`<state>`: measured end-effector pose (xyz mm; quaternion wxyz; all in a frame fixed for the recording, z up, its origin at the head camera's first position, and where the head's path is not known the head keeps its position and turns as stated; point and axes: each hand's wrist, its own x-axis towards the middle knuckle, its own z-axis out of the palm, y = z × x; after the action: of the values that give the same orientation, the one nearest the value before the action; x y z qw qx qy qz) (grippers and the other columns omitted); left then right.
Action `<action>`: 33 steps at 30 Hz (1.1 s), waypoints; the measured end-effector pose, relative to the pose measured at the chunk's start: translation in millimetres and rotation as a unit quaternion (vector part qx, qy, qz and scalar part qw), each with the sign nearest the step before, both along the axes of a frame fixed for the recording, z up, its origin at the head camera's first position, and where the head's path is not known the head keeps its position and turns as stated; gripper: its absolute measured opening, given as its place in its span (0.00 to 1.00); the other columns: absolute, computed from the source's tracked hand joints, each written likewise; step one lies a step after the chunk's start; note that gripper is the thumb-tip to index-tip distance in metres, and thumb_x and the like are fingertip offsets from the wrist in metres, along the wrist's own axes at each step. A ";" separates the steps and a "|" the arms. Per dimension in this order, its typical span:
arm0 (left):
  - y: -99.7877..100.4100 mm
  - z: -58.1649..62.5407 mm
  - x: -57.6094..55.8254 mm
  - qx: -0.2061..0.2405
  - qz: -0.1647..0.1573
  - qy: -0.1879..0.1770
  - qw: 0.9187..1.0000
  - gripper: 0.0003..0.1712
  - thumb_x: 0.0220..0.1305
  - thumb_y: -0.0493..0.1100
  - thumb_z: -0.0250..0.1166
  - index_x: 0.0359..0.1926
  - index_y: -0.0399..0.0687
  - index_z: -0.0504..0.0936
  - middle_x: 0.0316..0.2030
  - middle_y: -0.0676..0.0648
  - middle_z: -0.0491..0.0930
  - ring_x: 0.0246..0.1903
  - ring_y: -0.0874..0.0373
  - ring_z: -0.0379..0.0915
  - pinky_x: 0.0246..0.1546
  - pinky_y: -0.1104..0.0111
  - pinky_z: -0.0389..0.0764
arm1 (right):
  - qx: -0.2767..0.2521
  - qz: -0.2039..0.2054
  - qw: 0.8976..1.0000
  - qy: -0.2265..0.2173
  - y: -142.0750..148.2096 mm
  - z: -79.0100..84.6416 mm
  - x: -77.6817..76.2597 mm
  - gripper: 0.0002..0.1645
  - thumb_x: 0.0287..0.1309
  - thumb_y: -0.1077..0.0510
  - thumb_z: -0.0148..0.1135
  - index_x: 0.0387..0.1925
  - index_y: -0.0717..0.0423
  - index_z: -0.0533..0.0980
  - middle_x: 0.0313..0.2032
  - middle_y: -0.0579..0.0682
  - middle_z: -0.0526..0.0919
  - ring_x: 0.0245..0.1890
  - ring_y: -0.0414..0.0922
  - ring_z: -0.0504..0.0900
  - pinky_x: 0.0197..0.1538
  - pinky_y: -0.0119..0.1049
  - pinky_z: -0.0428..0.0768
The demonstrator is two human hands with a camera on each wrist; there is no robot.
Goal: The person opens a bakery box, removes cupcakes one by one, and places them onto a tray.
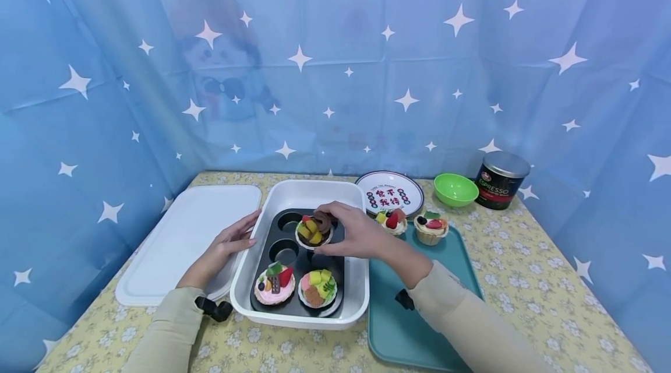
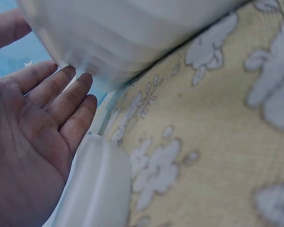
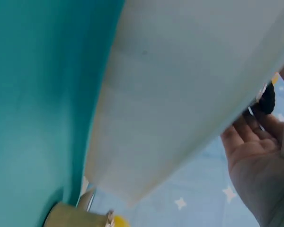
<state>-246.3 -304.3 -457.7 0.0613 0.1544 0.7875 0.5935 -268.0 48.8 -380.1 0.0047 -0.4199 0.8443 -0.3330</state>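
Observation:
My right hand (image 1: 351, 232) pinches a fruit tart (image 1: 313, 229) topped with yellow chunks, a red piece and a chocolate swirl, over the dark muffin tin (image 1: 274, 231). The tin lies inside a deep white tray (image 1: 246, 285). In its near cups sit a pink cream tart (image 1: 275, 284) with a strawberry and a tart (image 1: 317, 288) with yellow and green toppings. My left hand (image 1: 226, 246) rests its fingers at the white tray's left side; the left wrist view shows those fingers nearly straight against the wall. In the right wrist view the tray's side hides most of the held tart.
A white lid (image 1: 183, 233) lies at the left. On the right is a teal tray (image 1: 414, 326) with two tarts (image 1: 431, 228) at its far end. Behind stand a printed plate (image 1: 390, 186), a green bowl (image 1: 455, 189) and an espresso can (image 1: 500, 180), near the curtain.

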 end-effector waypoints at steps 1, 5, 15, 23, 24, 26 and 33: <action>0.1 0.1 0.0 -0.002 0.000 0.000 1.000 0.40 0.70 0.46 0.57 0.80 0.58 0.54 0.77 0.47 0.54 0.73 0.41 0.54 0.69 0.41 0.53 | -0.005 -0.002 1.000 -0.003 3.9 -0.1 0.7 0.43 0.52 0.38 0.75 0.66 0.46 0.70 0.57 0.39 0.76 0.54 0.37 0.77 0.57 0.47 0.78; -0.5 0.4 -0.5 -0.005 0.001 -0.005 1.000 0.40 0.71 0.46 0.57 0.80 0.59 0.53 0.77 0.49 0.54 0.73 0.42 0.55 0.69 0.43 0.55 | -0.022 -0.007 1.000 -0.005 18.5 -0.2 3.1 0.42 0.52 0.39 0.76 0.66 0.43 0.70 0.56 0.37 0.76 0.54 0.36 0.76 0.58 0.49 0.78; -1.9 -0.7 -0.8 0.003 0.003 -0.009 1.000 0.40 0.70 0.47 0.58 0.80 0.60 0.54 0.77 0.50 0.55 0.74 0.43 0.54 0.70 0.41 0.52 | -0.019 -0.003 0.999 0.039 60.5 -2.0 7.8 0.42 0.52 0.39 0.76 0.65 0.45 0.71 0.54 0.37 0.77 0.51 0.36 0.77 0.53 0.45 0.80; -1.7 -0.7 -0.3 -0.002 0.008 -0.007 1.000 0.40 0.71 0.47 0.58 0.80 0.61 0.55 0.77 0.50 0.55 0.74 0.41 0.52 0.70 0.39 0.50 | -0.037 -0.043 0.998 0.006 105.4 -1.7 12.2 0.44 0.48 0.38 0.78 0.65 0.45 0.72 0.56 0.39 0.78 0.56 0.40 0.79 0.59 0.47 0.78; -1.6 -1.0 -0.4 -0.002 0.008 -0.007 1.000 0.40 0.71 0.47 0.58 0.80 0.60 0.55 0.77 0.49 0.54 0.74 0.41 0.52 0.70 0.39 0.50 | -0.038 -0.047 0.998 -0.001 110.0 -1.3 11.4 0.44 0.49 0.38 0.78 0.65 0.44 0.72 0.56 0.39 0.78 0.56 0.41 0.79 0.59 0.48 0.78; -1.7 -1.8 -0.5 -0.002 0.006 -0.006 1.000 0.39 0.71 0.47 0.58 0.80 0.59 0.55 0.77 0.48 0.54 0.74 0.40 0.52 0.70 0.39 0.50 | -0.038 -0.054 0.998 -0.013 118.0 0.1 9.7 0.44 0.49 0.39 0.78 0.65 0.46 0.72 0.56 0.39 0.79 0.56 0.41 0.80 0.59 0.48 0.78; -1.1 -1.7 1.3 0.002 0.004 -0.017 1.000 0.39 0.72 0.48 0.58 0.80 0.62 0.54 0.77 0.50 0.56 0.73 0.43 0.56 0.67 0.47 0.60 | -0.014 -0.051 0.997 -0.065 139.3 6.2 2.9 0.43 0.48 0.41 0.79 0.63 0.49 0.73 0.54 0.42 0.80 0.51 0.41 0.81 0.58 0.51 0.78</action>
<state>-245.0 -305.4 -459.4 0.0720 0.1415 0.7856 0.5980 -265.1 188.1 -373.9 0.0365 -0.3543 0.8576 -0.3711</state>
